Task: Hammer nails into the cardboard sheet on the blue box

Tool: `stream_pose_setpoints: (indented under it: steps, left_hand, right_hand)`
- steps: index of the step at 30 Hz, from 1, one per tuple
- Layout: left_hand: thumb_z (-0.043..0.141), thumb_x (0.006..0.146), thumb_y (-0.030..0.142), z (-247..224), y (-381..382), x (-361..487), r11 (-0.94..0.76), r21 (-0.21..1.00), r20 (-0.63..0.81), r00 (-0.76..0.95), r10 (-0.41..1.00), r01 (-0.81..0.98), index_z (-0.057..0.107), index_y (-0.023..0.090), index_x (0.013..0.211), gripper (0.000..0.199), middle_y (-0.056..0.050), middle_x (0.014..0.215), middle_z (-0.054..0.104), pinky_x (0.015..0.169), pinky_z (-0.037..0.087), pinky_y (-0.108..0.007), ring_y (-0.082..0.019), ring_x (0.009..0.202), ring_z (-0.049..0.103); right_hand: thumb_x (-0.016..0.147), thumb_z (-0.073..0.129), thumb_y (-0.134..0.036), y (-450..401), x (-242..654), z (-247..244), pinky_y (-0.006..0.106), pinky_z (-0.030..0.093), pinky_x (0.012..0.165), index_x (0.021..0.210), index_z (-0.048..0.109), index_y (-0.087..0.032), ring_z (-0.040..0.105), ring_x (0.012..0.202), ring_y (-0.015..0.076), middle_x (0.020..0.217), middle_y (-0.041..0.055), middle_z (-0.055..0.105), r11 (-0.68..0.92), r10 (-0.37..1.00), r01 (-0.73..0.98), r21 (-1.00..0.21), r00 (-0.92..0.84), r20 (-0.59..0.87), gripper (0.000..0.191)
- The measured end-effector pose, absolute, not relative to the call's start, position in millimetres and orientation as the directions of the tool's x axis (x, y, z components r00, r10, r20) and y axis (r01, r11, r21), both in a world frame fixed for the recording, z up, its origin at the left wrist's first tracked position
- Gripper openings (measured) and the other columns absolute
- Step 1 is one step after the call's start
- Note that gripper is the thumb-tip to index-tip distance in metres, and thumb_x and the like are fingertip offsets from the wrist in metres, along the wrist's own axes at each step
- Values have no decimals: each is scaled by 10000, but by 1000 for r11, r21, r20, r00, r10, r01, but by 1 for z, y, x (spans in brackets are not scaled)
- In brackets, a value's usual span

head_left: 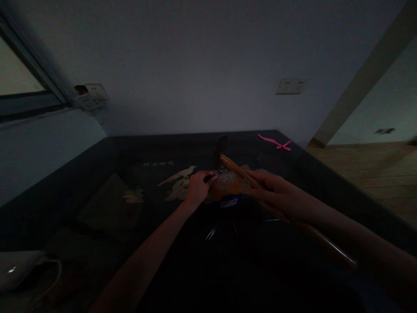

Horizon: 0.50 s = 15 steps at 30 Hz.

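A hammer with a wooden handle point(236, 168) is in my right hand point(276, 193), whose fingers wrap round the handle. Its dark head point(220, 151) is raised just beyond a speckled orange-brown object point(228, 183) at the middle of the dark table. My left hand point(200, 184) is at the left side of that object, thumb and forefinger pinched together; what is between them is too small and dark to make out. A small blue item with a pale label point(229, 202) lies at the near side of the speckled object. Several thin shiny nails or sticks point(212, 231) lie nearer to me.
A pink ribbon point(275, 142) lies at the table's back right. The dark table point(137, 150) bears a pale bird picture point(179, 182) and meets the wall behind. A white device with a cable point(19, 267) is at the lower left. Sockets point(291, 86) are on the wall.
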<state>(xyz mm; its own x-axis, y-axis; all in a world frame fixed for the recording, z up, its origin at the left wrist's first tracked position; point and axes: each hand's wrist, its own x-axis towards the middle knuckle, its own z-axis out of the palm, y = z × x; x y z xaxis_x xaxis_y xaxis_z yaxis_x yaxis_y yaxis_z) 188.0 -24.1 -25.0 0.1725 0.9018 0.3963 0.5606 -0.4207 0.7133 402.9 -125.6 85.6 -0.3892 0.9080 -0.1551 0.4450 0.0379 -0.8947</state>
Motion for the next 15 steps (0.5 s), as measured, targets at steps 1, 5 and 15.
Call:
stream_pose_setpoints:
  steps: [1,5,15]
  left_hand:
    - [625,847,225,-24,-24,188,-416,713,392,171,904,564,718,196,867,99,-36,923,738,839,499,-292,-181,878,675]
    - [640,831,218,-23,-25,188,-390,668,384,154,910,634,718,191,886,99,-47,934,733,836,497,-307,-196,886,668]
    - [639,839,237,-26,-23,188,-414,659,412,159,897,628,714,193,871,93,-36,923,734,833,490,-293,-179,881,668]
  right_hand:
    - [882,502,-316,-126,403,85,120,297,267,1473,318,-168,356,289,49,463,-112,415,23,910,442,-897,-380,-164,637]
    - [885,467,-270,-125,402,79,110,272,263,1470,310,-124,327,282,52,413,-129,375,-52,893,463,-885,-375,-249,623]
    - [881,488,-299,-129,405,79,126,309,271,1478,301,-128,356,298,57,441,-120,393,3,904,461,-888,-380,-195,648]
